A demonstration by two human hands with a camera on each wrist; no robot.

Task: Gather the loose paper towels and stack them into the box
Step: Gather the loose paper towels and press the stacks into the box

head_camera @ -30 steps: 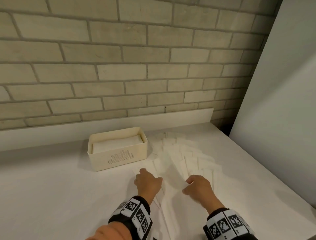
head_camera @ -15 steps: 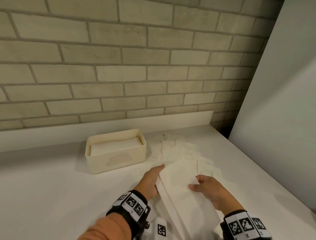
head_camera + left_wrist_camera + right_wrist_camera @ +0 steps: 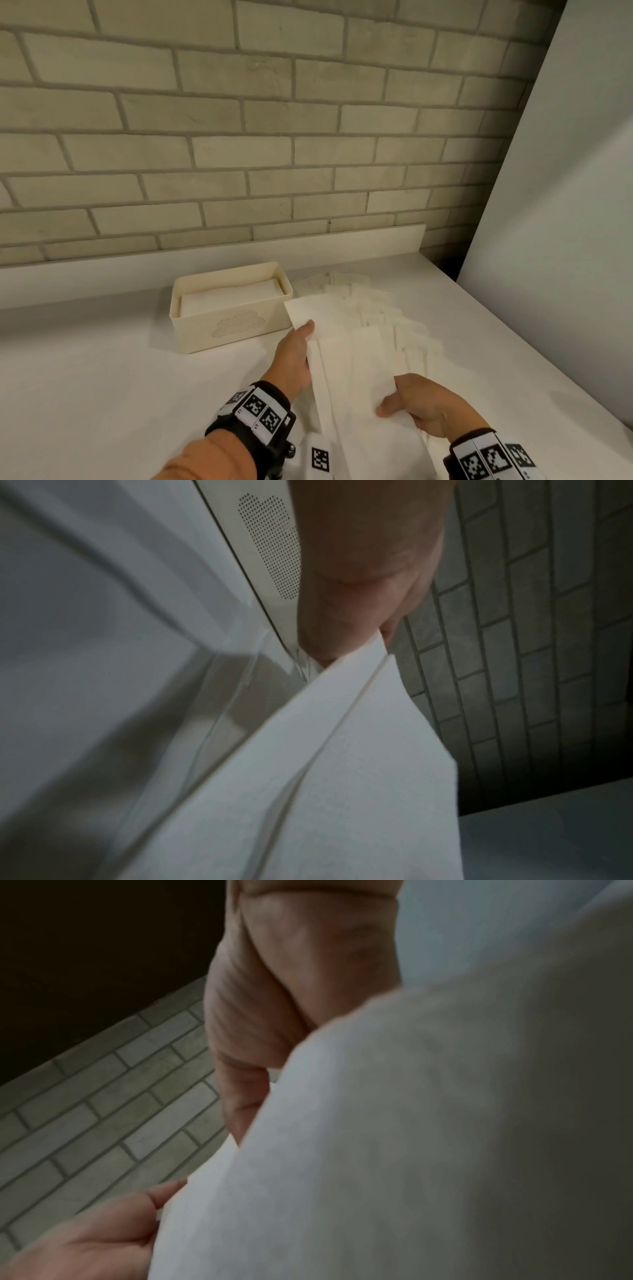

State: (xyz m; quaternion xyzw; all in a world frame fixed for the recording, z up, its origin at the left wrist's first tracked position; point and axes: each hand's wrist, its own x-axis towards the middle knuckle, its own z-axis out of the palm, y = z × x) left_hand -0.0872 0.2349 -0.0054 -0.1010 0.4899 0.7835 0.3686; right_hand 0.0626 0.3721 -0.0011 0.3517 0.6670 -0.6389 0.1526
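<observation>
A bundle of white paper towels (image 3: 352,363) is lifted off the counter between both hands. My left hand (image 3: 301,342) grips its far left edge, thumb on top, just right of the cream box (image 3: 233,325). My right hand (image 3: 404,404) pinches the near right edge. In the left wrist view the folded towels (image 3: 342,750) fan out below the left hand (image 3: 349,631), with the box's dotted wall (image 3: 270,545) behind. The right wrist view shows the right hand (image 3: 260,1056) curled on the towels (image 3: 411,1123). A stack of towels (image 3: 229,296) lies inside the box.
More loose towels (image 3: 376,308) lie spread on the white counter (image 3: 102,377) right of the box. A brick wall (image 3: 239,137) stands behind and a pale panel (image 3: 565,240) closes off the right side.
Both hands went from pressing on the spread towels to gathering a bundle and lifting it. The left hand has moved forward toward the box; the right has drawn back toward me.
</observation>
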